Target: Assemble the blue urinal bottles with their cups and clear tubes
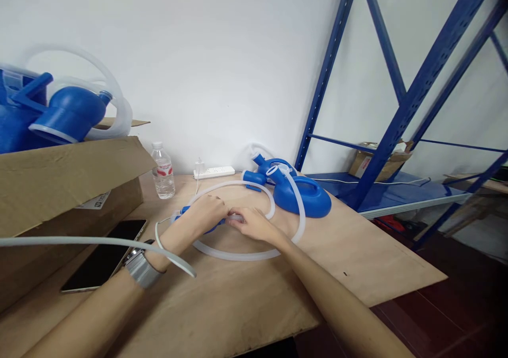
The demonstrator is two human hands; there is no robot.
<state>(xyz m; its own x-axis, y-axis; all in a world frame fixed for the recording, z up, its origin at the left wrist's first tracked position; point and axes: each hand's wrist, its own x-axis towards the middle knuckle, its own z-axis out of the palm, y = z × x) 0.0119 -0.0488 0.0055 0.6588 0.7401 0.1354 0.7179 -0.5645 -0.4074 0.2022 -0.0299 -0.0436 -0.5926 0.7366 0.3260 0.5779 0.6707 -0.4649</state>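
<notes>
Wooden tabletop; looped, translucent tube

Left forearm, lower left of the frame: bare to the frame edge. Left wrist: fitted with one wristwatch on a broad, flat, silver-grey band; a dark section shows at its upper edge. Thin, pale loop adjacent, toward the left hand; whether worn, cannot be determined. Right forearm, lower right: bare. Right hand, centre: fingers uncovered.
</notes>
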